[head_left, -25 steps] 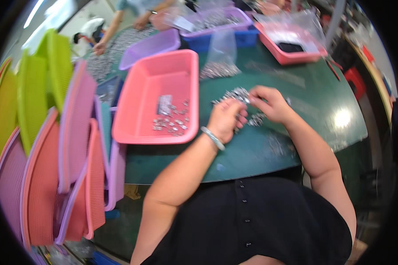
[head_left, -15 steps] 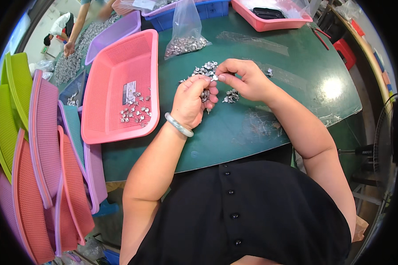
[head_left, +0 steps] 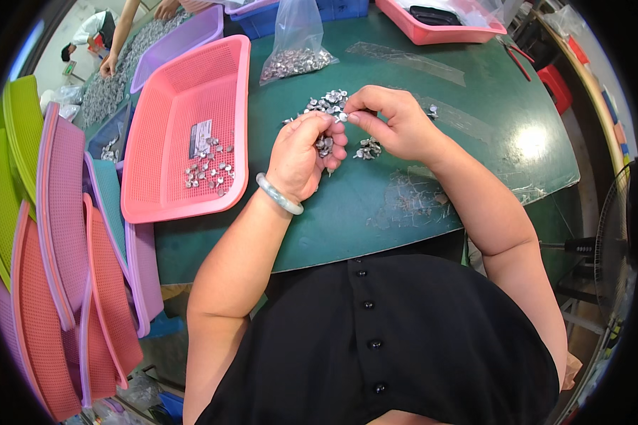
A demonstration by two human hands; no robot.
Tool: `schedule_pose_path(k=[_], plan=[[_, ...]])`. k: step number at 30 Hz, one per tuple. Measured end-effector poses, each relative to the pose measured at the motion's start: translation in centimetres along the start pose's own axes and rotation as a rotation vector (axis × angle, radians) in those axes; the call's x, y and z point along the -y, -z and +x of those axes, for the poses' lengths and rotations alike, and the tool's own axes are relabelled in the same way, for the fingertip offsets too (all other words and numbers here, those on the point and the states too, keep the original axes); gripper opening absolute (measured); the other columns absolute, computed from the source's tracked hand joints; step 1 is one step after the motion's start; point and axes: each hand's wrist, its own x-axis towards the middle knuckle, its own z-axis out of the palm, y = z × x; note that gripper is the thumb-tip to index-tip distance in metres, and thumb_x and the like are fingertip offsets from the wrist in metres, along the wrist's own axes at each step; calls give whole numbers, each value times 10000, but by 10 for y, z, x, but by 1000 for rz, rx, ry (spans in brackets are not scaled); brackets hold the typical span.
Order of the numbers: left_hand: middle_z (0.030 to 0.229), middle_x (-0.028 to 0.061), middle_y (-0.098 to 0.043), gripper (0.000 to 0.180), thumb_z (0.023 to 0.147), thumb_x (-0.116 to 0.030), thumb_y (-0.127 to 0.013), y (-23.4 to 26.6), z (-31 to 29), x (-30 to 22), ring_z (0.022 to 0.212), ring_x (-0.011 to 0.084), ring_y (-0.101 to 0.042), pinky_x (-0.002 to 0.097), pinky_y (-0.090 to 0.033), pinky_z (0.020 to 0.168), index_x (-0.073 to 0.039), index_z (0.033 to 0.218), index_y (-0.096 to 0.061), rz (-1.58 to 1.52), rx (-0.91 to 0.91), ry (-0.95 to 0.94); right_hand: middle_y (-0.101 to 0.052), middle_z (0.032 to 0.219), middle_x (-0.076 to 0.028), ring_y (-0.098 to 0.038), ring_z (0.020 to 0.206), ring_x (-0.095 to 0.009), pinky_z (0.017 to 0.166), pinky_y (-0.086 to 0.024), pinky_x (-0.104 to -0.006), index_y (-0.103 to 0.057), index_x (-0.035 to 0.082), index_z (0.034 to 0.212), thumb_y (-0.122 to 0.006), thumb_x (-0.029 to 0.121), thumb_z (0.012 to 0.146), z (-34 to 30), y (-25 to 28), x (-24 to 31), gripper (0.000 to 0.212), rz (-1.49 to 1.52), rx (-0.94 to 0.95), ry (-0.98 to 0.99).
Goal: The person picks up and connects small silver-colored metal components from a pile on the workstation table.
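Note:
My left hand [head_left: 295, 157], with a pale bangle [head_left: 279, 195] at the wrist, is cupped around several small silver metal parts [head_left: 324, 146]. Between the thumb and forefinger of my right hand [head_left: 398, 126] is pinched one small round-headed metal part [head_left: 341, 117], right by the left fingertips. Just beyond the hands, a loose pile of metal parts [head_left: 330, 101] lies on the green table [head_left: 333, 234]. A smaller cluster of metal parts [head_left: 367, 149] sits beneath my right hand. To the left, a pink mesh basket [head_left: 242, 113] holds scattered metal parts [head_left: 209, 170] and a label.
A clear bag of parts [head_left: 298, 62] stands behind the pile. Blue [head_left: 262, 25] and pink bins [head_left: 439, 33] line the far edge, near red-handled pliers [head_left: 515, 58]. Stacked coloured baskets [head_left: 64, 212] crowd the left. At far left, another person's hand [head_left: 108, 65] touches a grey heap.
The view has shifted slightly, so the table and baskets sit a little differently. Both my hands keep nearly the same pose. A second hand of the other person now shows over the heap.

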Motion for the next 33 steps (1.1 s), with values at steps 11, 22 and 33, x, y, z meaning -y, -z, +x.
schedule_pose_path(k=[11, 22, 33], plan=[[694, 33, -566, 46, 826, -88, -531, 1, 0, 2, 556, 100, -524, 205, -398, 472, -44, 820, -543, 5, -5, -39, -603, 835, -76, -575, 745, -153, 677, -464, -261, -574, -6, 898, -561, 1, 791, -1, 0, -1, 107, 78, 43, -31], [702, 42, -574, 48, 816, -90, -565, 1, 2, 4, 554, 102, -540, 202, -415, 465, -44, 821, -555, 19, -21, -63, -603, 833, -61, -568, 753, -125, 684, -461, -253, -577, -10, 904, -541, -3, 799, 0, 2, -1, 111, 125, 39, -76], [895, 142, -584, 43, 801, -23, -467, 8, 2, -1, 751, 195, -584, 275, -514, 671, -21, 819, -506, -208, 61, 4, -591, 736, -91, -557, 654, -187, 606, -447, -298, -582, -4, 878, -557, 35, 747, 2, 36, -23, 139, -307, 306, -293]])
